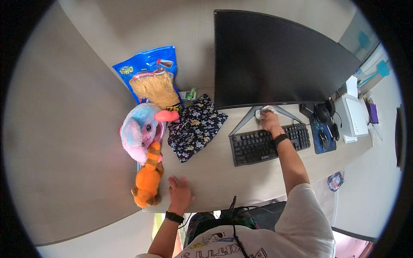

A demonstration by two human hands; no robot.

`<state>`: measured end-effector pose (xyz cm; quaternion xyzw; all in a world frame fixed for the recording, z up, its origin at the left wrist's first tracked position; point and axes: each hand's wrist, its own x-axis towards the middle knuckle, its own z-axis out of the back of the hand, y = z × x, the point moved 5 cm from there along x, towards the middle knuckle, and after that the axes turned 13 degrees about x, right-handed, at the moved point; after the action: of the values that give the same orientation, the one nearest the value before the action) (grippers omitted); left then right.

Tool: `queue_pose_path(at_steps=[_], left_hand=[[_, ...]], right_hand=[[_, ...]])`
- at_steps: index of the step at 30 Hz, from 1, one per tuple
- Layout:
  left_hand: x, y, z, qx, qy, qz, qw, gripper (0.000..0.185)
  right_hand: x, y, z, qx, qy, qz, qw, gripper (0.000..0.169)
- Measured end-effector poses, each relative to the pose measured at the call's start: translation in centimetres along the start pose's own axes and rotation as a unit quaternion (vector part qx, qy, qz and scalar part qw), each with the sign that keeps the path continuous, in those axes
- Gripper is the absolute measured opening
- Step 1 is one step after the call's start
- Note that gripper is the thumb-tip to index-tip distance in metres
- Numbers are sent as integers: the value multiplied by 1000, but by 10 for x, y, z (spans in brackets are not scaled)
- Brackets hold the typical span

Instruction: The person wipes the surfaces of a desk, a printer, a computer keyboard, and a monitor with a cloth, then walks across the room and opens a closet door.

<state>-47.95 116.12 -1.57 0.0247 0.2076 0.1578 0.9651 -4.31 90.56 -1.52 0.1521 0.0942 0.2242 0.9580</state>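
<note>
My right hand (270,121) reaches over the black keyboard (253,148) and grips a crumpled white cloth or tissue (260,113). It presses the wad down between the grey legs of the monitor stand (246,121). Above stands the wide black curved monitor (277,61), its screen dark. My left hand (180,195) rests on the wooden desk (209,180) near its front edge, fingers apart and holding nothing. Just left of it lies an orange plush toy (147,182) with a striped tail. Part of the wad is hidden under my fingers.
A pink and blue plush (138,129), a blue snack bag (155,80) and a folded dark floral cloth (197,129) occupy the desk's left. On the right are a mouse (323,139) on a blue mat (316,129), a headset (322,113) and a white box-shaped device (351,114).
</note>
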Motion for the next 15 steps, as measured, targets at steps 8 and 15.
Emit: queue_pose_path(at_steps=[8,15], left_hand=[[-10,6,7,-22,-59,12,998,87],[-14,11,4,-22,-126,54,990,58]], right_hand=[[-45,146,-21,121,-9,175,977,46],[40,130,-77,-122,131,222,958,42]])
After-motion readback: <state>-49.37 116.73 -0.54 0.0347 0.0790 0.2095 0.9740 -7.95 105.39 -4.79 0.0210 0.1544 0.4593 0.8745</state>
